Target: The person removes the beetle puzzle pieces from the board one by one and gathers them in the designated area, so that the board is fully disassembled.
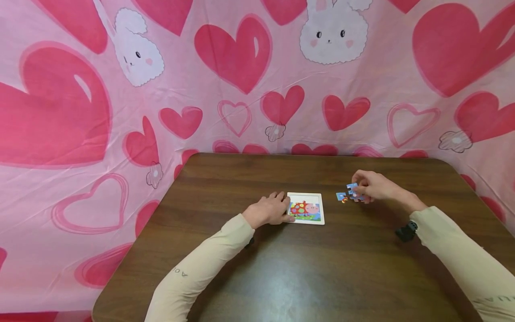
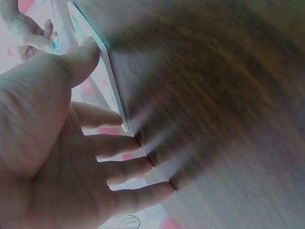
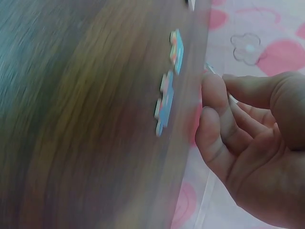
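- Head view: the puzzle tray (image 1: pixel 304 199) lies flat on the brown table (image 1: pixel 281 268), upper part bare white, a red-and-pink picture filling the lower.
- The left hand (image 1: pixel 269 209), fingers spread, touches the tray's left side; only the left wrist view shows 3 fingertips (image 2: pixel 167 189) meeting the tabletop.
- The right hand (image 1: pixel 372 185) pinches a blue piece (image 1: pixel 352 185); the right wrist view gives just its thin edge.
- That view separates 2 loose pieces (image 3: pixel 165 102) on the table, apart from the hand; from the head, the hand partly overlaps them.
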`<state>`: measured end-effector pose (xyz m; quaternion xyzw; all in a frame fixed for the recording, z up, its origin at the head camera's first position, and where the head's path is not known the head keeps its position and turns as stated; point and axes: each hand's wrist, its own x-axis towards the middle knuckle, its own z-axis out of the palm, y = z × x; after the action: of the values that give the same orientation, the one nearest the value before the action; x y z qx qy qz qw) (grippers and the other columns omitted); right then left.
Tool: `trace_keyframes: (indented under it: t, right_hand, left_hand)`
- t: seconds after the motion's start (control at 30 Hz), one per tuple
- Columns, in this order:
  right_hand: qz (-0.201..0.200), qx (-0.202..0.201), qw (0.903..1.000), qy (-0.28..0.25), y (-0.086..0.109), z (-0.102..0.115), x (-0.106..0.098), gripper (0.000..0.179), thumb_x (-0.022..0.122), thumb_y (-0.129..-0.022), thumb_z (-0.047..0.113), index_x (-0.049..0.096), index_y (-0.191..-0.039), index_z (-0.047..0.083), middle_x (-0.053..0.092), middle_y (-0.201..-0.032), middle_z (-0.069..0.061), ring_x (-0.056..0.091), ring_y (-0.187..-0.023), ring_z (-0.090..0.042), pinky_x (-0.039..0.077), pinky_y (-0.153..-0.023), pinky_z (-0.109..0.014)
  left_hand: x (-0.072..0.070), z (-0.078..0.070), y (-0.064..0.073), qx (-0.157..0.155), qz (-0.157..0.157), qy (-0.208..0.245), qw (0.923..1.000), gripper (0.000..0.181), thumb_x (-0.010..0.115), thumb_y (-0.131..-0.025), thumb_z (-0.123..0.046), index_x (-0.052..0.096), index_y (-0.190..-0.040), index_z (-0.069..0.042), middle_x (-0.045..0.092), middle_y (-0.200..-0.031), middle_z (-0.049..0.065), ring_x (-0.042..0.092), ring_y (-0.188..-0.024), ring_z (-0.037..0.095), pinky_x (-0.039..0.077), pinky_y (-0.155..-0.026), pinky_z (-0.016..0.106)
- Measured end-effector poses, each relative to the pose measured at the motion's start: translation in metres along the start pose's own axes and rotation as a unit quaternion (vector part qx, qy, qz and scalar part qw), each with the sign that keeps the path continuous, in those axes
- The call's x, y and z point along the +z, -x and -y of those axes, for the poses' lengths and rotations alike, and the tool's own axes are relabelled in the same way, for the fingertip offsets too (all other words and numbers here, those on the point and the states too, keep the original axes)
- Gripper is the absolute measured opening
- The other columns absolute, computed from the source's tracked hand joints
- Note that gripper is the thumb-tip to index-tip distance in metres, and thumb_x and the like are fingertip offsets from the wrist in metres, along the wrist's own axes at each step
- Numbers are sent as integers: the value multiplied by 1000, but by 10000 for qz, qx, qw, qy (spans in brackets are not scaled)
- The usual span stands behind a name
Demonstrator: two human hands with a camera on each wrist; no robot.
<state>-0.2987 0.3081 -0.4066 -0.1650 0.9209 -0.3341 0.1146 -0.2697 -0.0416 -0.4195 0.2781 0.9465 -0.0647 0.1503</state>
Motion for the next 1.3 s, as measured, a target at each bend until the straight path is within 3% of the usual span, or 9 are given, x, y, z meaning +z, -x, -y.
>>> trace_keyframes:
  t: [0.3,0.57,0.8,1.07,1.3]
  right_hand:
    - [89,196,9992,334,12,-18,-15,15,59,-97,10,50,-107,2,65,-71,-8,63,-55,-20,52,-49,-33]
    - [412,410,9976,383,21,-37,-24,15,59,-96,9,50,-105,1,63,-69,-5,61,-54,-19,51,-48,-33]
    - [458,608,9967,298,23,-48,-23,16,59,-94,7,49,-103,0,61,-67,-3,55,-50,-15,49,-45,-30]
    - [359,741,9916,1001,20,-43,-24,28,62,-95,16,44,-109,0,55,-64,-3,49,-48,-16,42,-43,-28]
    - [130,422,9923,1160,16,-22,-13,11,61,-94,13,55,-96,5,57,-60,-2,52,-47,-14,44,-43,-28]
  left_hand:
    - [0,0,0,-16,-24,-22,10000,82,49,-93,-63,28,-155,-14,27,-162,10,27,-149,30,32,-116,49]
    - [0,0,0,-35,3,-12,10000,82,49,-93,-63,27,-156,-14,26,-162,10,26,-149,30,31,-117,49]
    - [-2,0,-1,-16,57,11,10000,83,49,-93,-63,26,-156,-14,24,-163,10,25,-150,30,31,-117,50]
    - [-2,1,-1,-73,-33,-57,10000,80,47,-94,-64,28,-156,-15,25,-163,10,26,-149,30,32,-116,49]
    - [-3,0,1,-51,34,-36,10000,81,46,-94,-63,26,-156,-15,24,-163,10,26,-150,30,33,-116,49]
